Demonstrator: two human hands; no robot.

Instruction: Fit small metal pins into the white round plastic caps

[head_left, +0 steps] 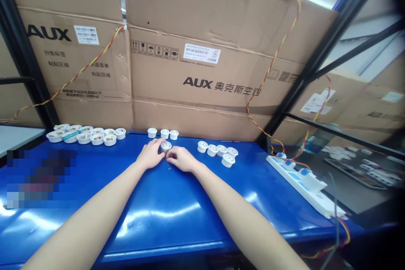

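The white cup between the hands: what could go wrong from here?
1. The cup sits between the left hand and the right hand; an uneven push might tip or slide it.
2. A small dark piece lies loose on the blue table, close to the fingers; a stray brush could shift it.
3. Three white cups stand just behind; a forward slip might knock them.

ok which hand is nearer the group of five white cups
Right. The right hand is left of the five cups, apart from them; the left hand is farther left, beyond the single cup between both hands.
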